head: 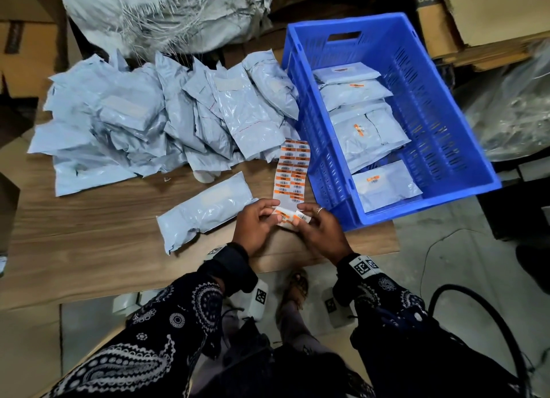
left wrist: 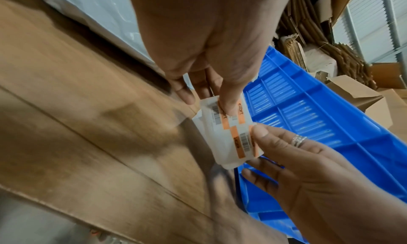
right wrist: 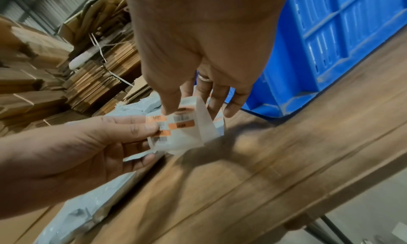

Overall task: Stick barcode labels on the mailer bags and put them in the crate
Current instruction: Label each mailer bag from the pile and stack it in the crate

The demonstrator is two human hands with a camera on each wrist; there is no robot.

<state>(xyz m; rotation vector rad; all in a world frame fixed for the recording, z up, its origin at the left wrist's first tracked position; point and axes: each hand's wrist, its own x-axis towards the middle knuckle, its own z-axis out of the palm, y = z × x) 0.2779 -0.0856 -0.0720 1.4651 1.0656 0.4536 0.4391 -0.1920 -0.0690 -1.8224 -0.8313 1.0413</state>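
A strip of orange-and-white barcode labels [head: 291,171] runs from the table toward me. Both hands hold its near end above the table's front edge. My left hand [head: 262,216] pinches the strip's left side, thumb on a label [left wrist: 229,112]. My right hand [head: 309,219], with a ring, pinches the right side, where a label [right wrist: 180,124] curls off the backing. One grey mailer bag [head: 205,210] lies alone just left of my hands. A heap of grey mailer bags [head: 154,118] covers the table's far left. The blue crate [head: 446,124] at right holds several labelled bags [head: 384,186].
The wooden table [head: 89,249] ends just under my wrists, with floor and my feet below. A large white woven sack [head: 166,13] sits behind the heap. Cardboard boxes [head: 476,13] stack behind the crate. A black cable [head: 488,317] loops at lower right.
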